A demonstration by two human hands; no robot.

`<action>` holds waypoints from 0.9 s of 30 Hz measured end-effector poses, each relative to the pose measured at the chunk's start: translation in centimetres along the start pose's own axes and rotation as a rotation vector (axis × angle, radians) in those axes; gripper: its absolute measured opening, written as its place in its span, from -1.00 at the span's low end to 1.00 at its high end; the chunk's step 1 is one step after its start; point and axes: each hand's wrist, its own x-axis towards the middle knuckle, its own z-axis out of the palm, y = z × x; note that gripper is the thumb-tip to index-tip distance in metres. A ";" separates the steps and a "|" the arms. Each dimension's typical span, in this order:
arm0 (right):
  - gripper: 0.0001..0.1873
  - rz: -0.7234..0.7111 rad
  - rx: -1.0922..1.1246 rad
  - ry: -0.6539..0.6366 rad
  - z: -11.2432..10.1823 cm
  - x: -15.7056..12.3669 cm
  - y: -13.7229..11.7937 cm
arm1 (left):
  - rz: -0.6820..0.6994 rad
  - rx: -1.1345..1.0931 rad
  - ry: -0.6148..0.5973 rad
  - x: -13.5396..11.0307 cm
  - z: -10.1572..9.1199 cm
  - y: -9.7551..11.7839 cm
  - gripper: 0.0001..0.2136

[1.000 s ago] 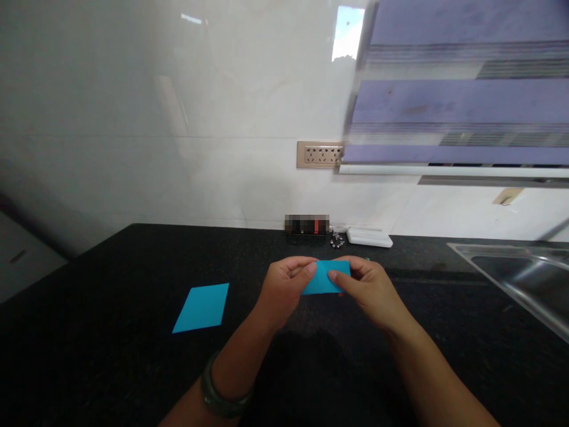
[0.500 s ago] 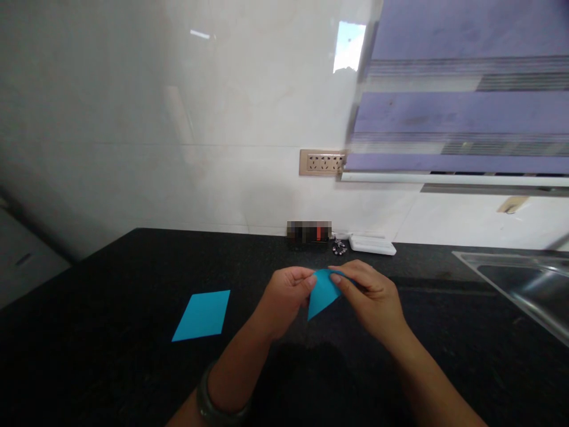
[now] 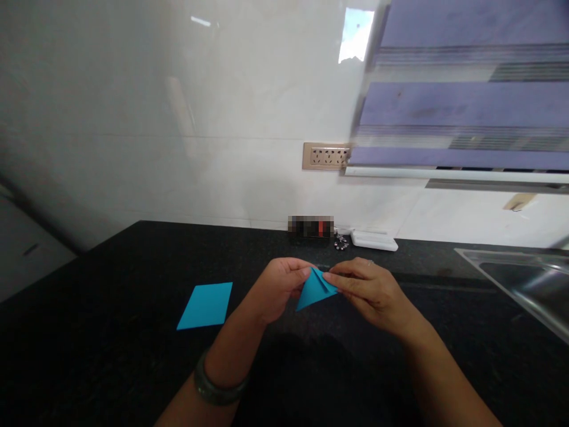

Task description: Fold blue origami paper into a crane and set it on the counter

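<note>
A folded piece of blue paper (image 3: 313,289) is held between my two hands above the dark countertop. My left hand (image 3: 280,287) pinches its upper left edge between thumb and fingers. On the other side, my right hand (image 3: 371,292) grips the right part, with fingers lying along a narrow folded flap. One pointed corner of the paper hangs down to the lower left. The fingertips behind the paper are hidden. Left of my forearm, a flat sheet of blue paper (image 3: 205,305) lies on the counter.
Along the wall on the black countertop (image 3: 111,267) stand a small dark box (image 3: 311,227), a beaded bracelet (image 3: 341,242) and a white plastic object (image 3: 374,240). A metal sink (image 3: 528,279) is at the right. A socket panel (image 3: 326,156) and a purple blind (image 3: 462,112) are above.
The held paper has tilted, and a folded flap now shows on its right side. My right hand's fingers have shifted down along that edge. The camera view has moved slightly.
</note>
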 end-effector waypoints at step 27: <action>-0.69 0.006 0.089 -0.113 -0.2 0.5 -0.8 | -0.022 -0.060 -0.001 0.4 -0.2 -0.4 -0.77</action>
